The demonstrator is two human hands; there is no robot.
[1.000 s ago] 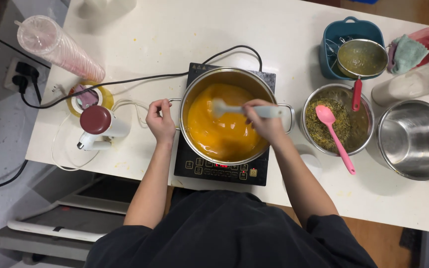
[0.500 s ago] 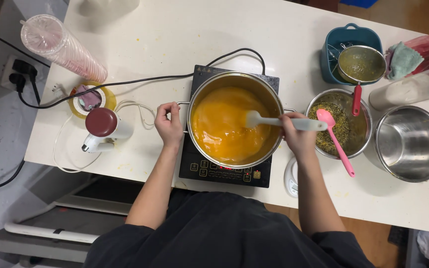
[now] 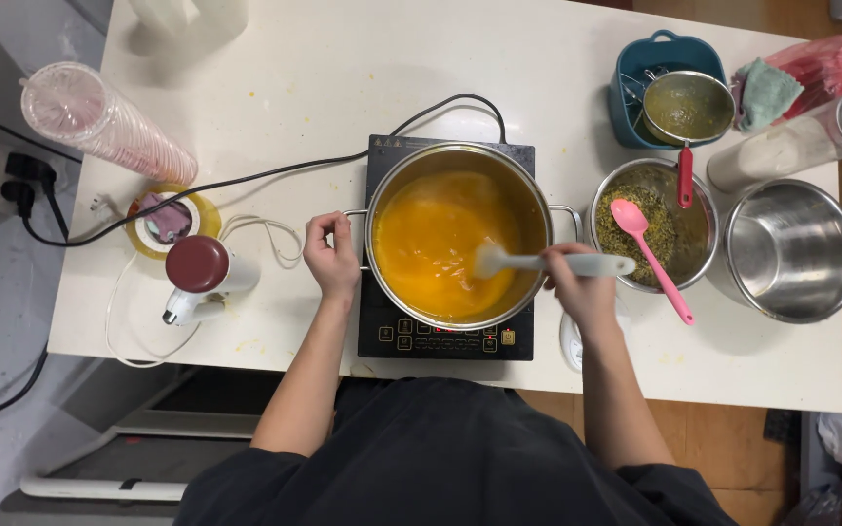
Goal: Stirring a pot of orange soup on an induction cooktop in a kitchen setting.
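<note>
Pot (image 3: 528, 195) of orange liquid sits on the black induction cooker (image 3: 440, 341), mid-worktop toward the near edge. My left hand (image 3: 331, 255) is closed on the pot's left handle, steadying it. My right hand (image 3: 577, 282) is clenched around the white spatula (image 3: 538, 261), just outside the pot's right rim; the blade end is in the liquid, right of centre.

Risks as I judge them: liquid stands fairly high in the pot, so a hard sweep could slop it over the rim onto the cooker's control panel. My left hand is close to hot metal; a slip on the handle could mean a burn. The power cord (image 3: 246, 180) trails across the worktop to the left edge, and a snag could drag the cooker.

Right of the pot: a steel bowl of greenish mash (image 3: 650, 229) with a pink spoon (image 3: 647, 253), touching distance from my right wrist; an elbow bump could tip it. Empty steel pot (image 3: 793, 248) farther right.
</note>
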